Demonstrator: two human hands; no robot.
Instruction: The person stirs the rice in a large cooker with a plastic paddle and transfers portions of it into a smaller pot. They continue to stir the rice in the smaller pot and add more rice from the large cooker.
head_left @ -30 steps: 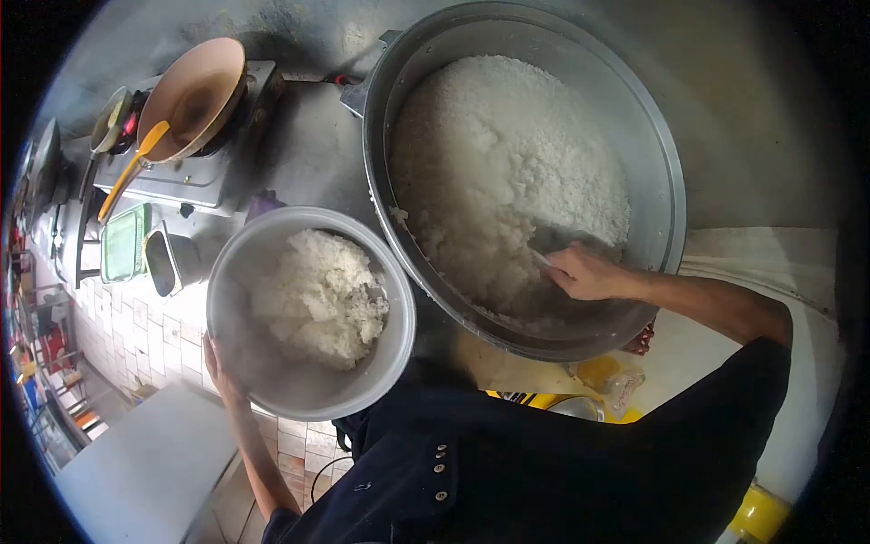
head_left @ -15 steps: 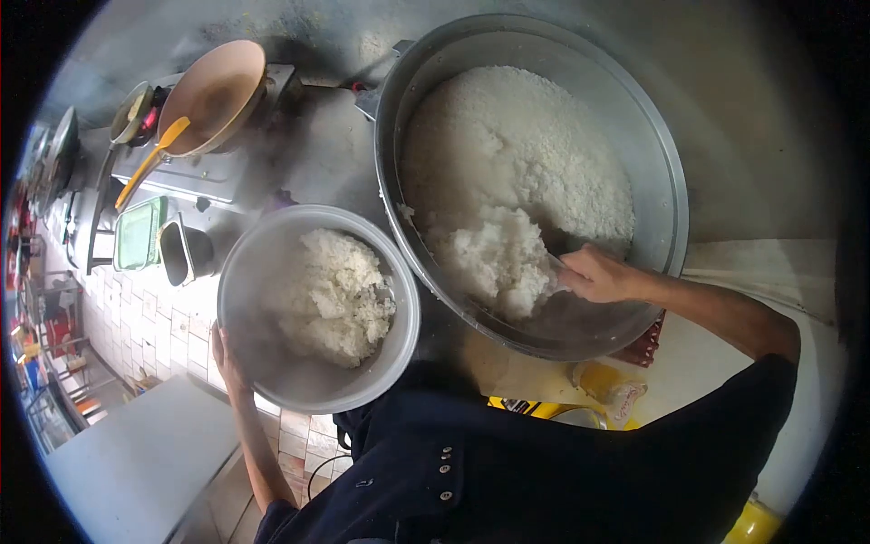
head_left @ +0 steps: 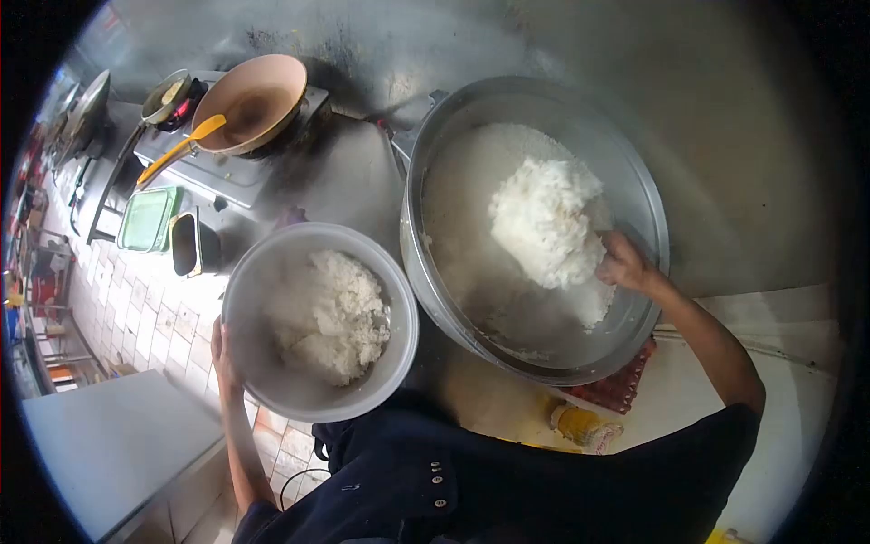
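Observation:
My right hand (head_left: 625, 263) is closed on a rice scoop, whose head is hidden under a big heap of steaming white rice (head_left: 548, 222). This heap is raised over the large metal pot (head_left: 666, 218), above the rice that remains inside it. To the left stands a pale grey basin (head_left: 272, 403) holding a smaller mound of cooked rice (head_left: 340, 317). My left hand (head_left: 225, 358) grips the basin's left side, fingers against its outer wall. Steam blurs both vessels.
A gas stove (head_left: 254, 181) carries a wide pan (head_left: 281, 100) with an orange spatula (head_left: 181, 150) across it. A green-rimmed glass dish (head_left: 145, 220) and a dark metal container (head_left: 195, 245) sit nearer. A red tray (head_left: 621, 381) and a jar (head_left: 580, 424) are below the pot.
My right hand has lifted a large heap of rice up from the pot's near side toward its middle. My left hand stays on the basin. The view has shifted slightly.

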